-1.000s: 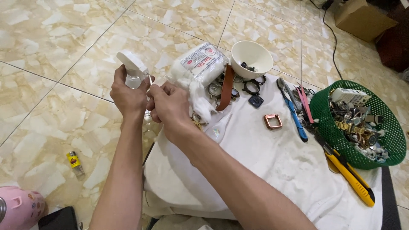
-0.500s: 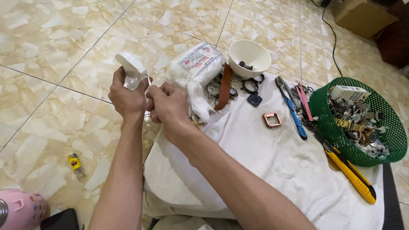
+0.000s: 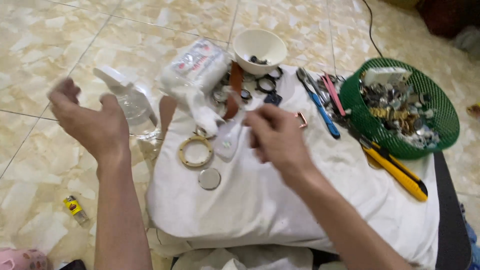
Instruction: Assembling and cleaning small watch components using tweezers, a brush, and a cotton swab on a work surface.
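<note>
My left hand [image 3: 92, 125] hovers open over the tiled floor, fingers spread, just left of a clear spray bottle [image 3: 129, 100] with a white head that stands on the floor. It is blurred and holds nothing. My right hand [image 3: 275, 140] is above the white cloth [image 3: 260, 205], fingers curled downward; blur hides whether anything small is pinched in them. Just left of that hand lie a clear plastic piece [image 3: 227, 142], a tan ring [image 3: 196, 151] and a round metal disc [image 3: 209, 178].
A white bowl [image 3: 260, 45] and a cotton pack [image 3: 197, 62] sit at the cloth's far edge. A green basket [image 3: 447, 125] of metal parts stands right, with blue pliers [image 3: 320, 102] and a yellow cutter [image 3: 395, 170] beside it. A small lighter [image 3: 75, 209] lies on the floor.
Both hands let go of the spray bottle, which now stands on the floor. My left hand opened and drew back left; my right hand moved right over the cloth.
</note>
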